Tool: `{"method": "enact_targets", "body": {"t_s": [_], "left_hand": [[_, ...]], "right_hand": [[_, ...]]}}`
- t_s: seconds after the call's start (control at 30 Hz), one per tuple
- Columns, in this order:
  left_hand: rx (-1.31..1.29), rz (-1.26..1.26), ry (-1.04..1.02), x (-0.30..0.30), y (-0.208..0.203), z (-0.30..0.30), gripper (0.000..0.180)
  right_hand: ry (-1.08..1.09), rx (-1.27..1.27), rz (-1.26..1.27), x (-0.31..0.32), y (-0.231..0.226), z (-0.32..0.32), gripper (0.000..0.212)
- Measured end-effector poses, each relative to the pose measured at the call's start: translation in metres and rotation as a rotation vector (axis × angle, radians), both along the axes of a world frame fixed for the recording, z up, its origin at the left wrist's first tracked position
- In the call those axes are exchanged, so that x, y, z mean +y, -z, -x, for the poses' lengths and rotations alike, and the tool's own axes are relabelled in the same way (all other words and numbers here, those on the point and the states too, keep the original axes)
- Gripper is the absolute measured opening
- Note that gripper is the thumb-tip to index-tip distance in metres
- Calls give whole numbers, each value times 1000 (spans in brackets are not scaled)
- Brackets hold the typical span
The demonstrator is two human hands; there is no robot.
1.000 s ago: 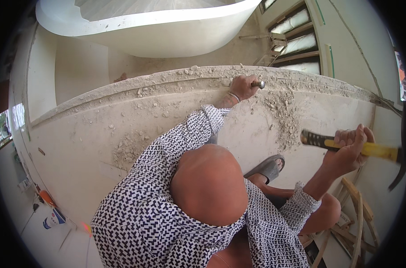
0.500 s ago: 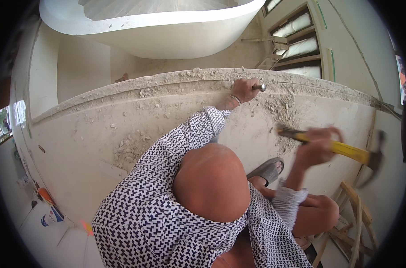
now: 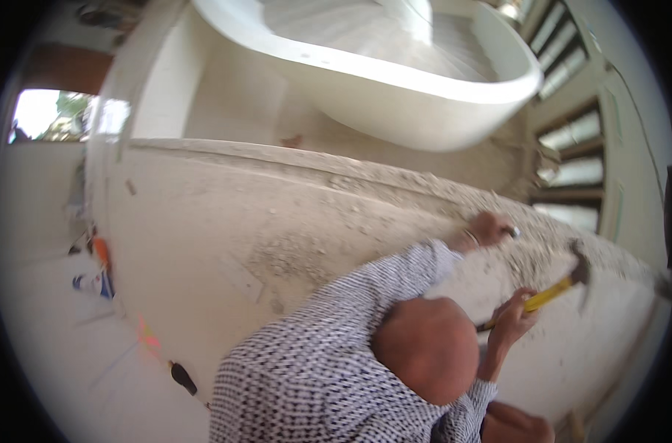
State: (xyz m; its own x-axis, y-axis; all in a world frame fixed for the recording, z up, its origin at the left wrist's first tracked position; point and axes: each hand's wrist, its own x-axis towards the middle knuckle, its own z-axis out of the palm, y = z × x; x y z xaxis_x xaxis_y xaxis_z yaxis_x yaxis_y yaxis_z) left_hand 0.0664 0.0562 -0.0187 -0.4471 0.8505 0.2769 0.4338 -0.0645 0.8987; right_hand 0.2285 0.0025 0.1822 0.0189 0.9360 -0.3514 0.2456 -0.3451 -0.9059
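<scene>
My left hand (image 3: pixel 489 229) is closed around a metal chisel (image 3: pixel 512 232). Only the chisel's round end shows beyond my fist, and the rest is hidden. The fist rests at a rubble-strewn groove (image 3: pixel 328 178) along the far edge of a pale, dusty ledge (image 3: pixel 195 199). My right hand (image 3: pixel 514 316) grips the handle of a yellow-and-black claw hammer (image 3: pixel 548 297). The hammer's dark head is raised to the right of the chisel, apart from it. Motion blurs both tools a little.
Loose rubble (image 3: pixel 295 258) lies on the ledge to the left, and more is heaped below the chisel. Beyond the groove is a curved white wall (image 3: pixel 424 111) around a lower level. Slatted windows (image 3: pixel 572 170) stand at right. My bare knee (image 3: pixel 428 351) is between my arms.
The view has swung, so everything sits further right or lower. The hammer has turned, its head now up toward the chisel's side. Both hands keep their hold.
</scene>
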Motion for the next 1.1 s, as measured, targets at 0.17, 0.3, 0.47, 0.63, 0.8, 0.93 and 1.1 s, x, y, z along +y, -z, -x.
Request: {"method": "enact_targets", "body": {"t_s": [0.17,0.3,0.47,0.63,0.8,0.93,1.1], "left_hand": [[62,177,-76,-15,14,-10,16],[55,129,-118,-12,2,1,19],[55,177,-99,-16,6,-4,20],[71,204,-61,-4,14,-3,14],[116,84,-134,-7,1,8,18],[121,111,-92,-10,6,-3,19],[137,164,-91,-14,3,12,20]], "right_hand": [[-127,40,247,28,3,-46,15],[5,103,-427,68,-78,-41,17],[-333,-251,346,-10,17,-2,20],[-103,12,38,52,-82,-23,12],[183,-23,-765,67,-79,-8,19],[-228,-27,425,-7,16,2,13],[-105,150,-70,62,-94,-24,12]]}}
